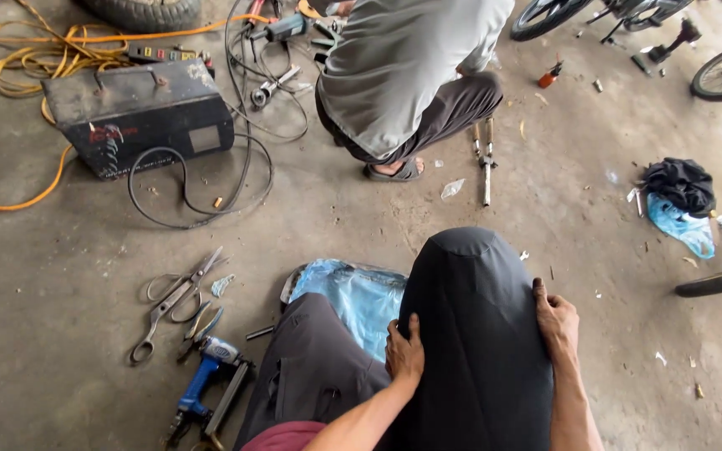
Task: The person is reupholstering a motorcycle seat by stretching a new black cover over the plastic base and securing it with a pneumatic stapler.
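Upper left of the frame: a dark welder box point(139, 113) sits on the concrete floor point(52, 276) amid loops of orange cord point(39, 58) and black cable point(198, 188), apparently parked clear of the work. Lower left: large shears point(175, 301), pliers point(202, 327) and a blue staple gun point(206, 384) lie together beside the wearer's knee, probably so that they are within reach. Centre bottom: a black seat point(470, 334) rests on the lap, over a blue plastic sheet point(353, 296) that spreads beneath it. The left hand point(404, 351) presses the seat's left edge, fingers curled closed against the cover; the right hand point(556, 321) lies flat on the right edge, fingers together. Gripped from both sides, the cover appears to be held taut. Top centre: another person point(407, 75) crouches, facing away. Right: a black rag point(678, 184) on a blue bag point(683, 224).
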